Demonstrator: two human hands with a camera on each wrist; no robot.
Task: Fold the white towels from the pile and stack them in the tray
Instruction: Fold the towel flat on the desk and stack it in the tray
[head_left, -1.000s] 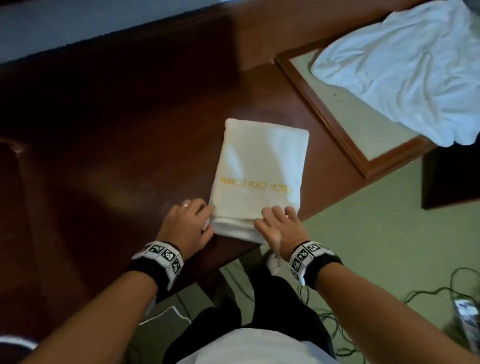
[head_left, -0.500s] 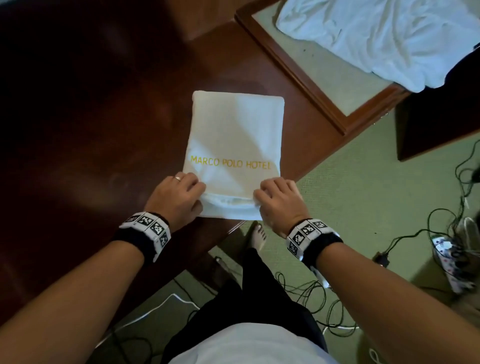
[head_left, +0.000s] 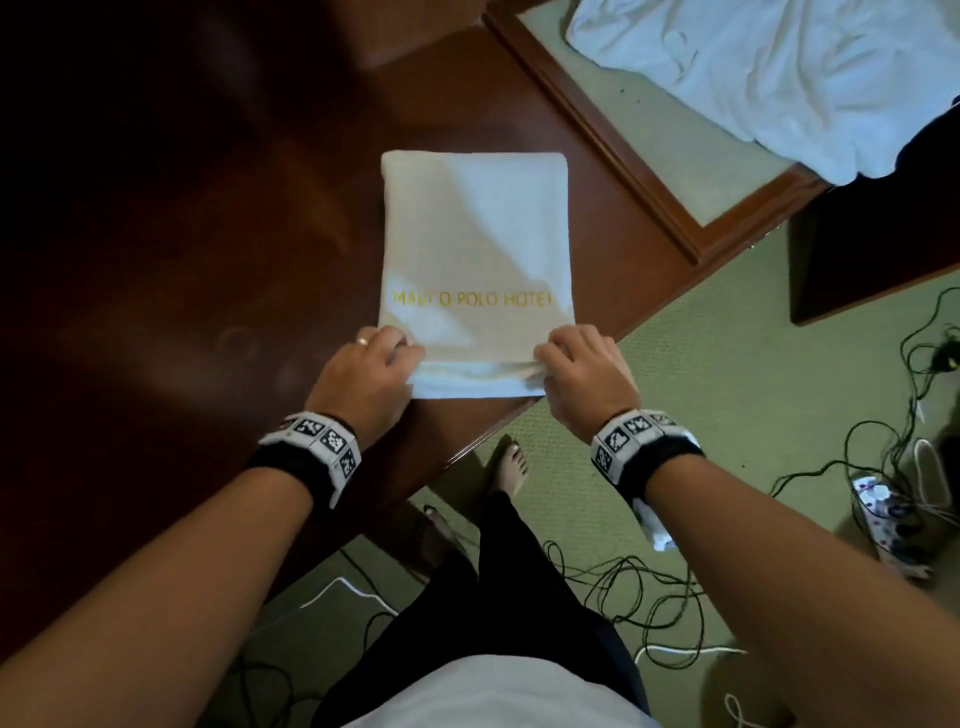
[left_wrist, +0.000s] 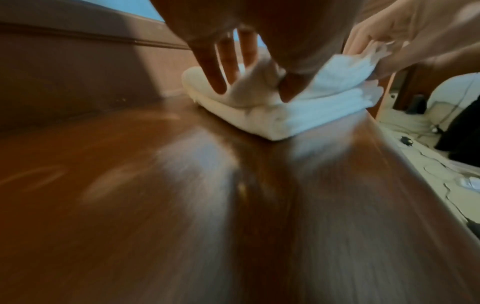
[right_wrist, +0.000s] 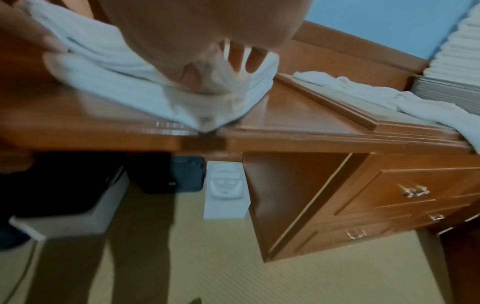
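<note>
A folded white towel (head_left: 475, 244) with gold hotel lettering lies on the dark wooden desk (head_left: 208, 260), its near edge close to the desk's front edge. My left hand (head_left: 387, 361) pinches the top layer at the towel's near left corner, thumb under and fingers over the fold (left_wrist: 249, 88). At the near right corner my right hand (head_left: 563, 364) pinches the same layer (right_wrist: 215, 82). The top layer is raised slightly off the layers below. An unfolded white towel pile (head_left: 769, 73) lies at the back right, and it also shows in the right wrist view (right_wrist: 389, 98).
The pile rests on a wood-framed pale inset surface (head_left: 649, 171). A stack of folded towels (right_wrist: 457, 53) stands at the far right. Drawers (right_wrist: 405, 193) sit under the desk. Cables (head_left: 649, 587) and a power strip (head_left: 883, 525) lie on the green carpet by my foot (head_left: 511, 467).
Both hands have closed on the near corners of the top layer and begun lifting it. My head has tilted down, so the towel sits higher in view.
</note>
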